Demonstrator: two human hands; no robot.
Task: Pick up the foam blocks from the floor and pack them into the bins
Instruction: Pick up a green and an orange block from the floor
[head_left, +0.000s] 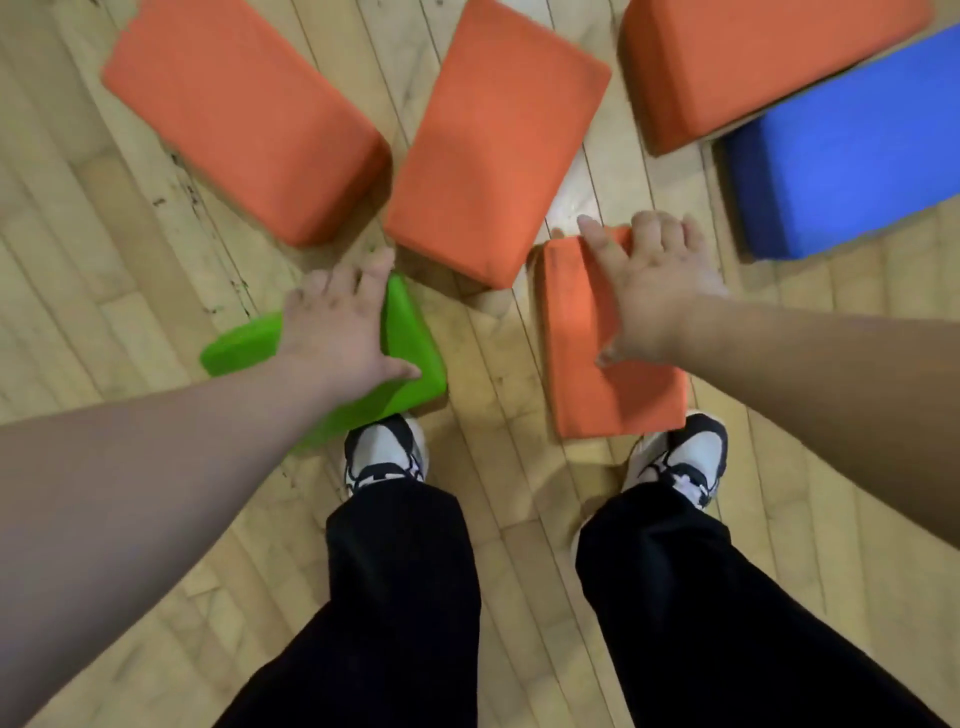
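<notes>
A green block (410, 343) with a wedge-like shape lies on the wooden floor (104, 260), just ahead of the person's left shoe (384, 452). The left hand (332, 327) is spread across its top and clasps it: the fingers reach over the far edge and the thumb lies along the near face. To the right, a small orange block (597, 395) lies flat on the boards with its near corner just beside the right shoe (685, 452). The right hand (654, 291) grips its far end, with the fingers bent over the far edge and the palm pressed on the upper face. The two held blocks lie apart, with bare floor between them. Beyond the hands are three larger orange blocks: the left orange block (239, 114), the middle orange block (493, 145), whose near corner comes down between the two hands, and the right orange block (753, 62), which is cut off by the top edge of the view. A blue block (852, 156) lies beside that last one at the far right, and the two look to be touching. Both bare forearms come in from the sides of the view, and black trousers (405, 597) fill the lower part. The whole view is slightly blurred.
</notes>
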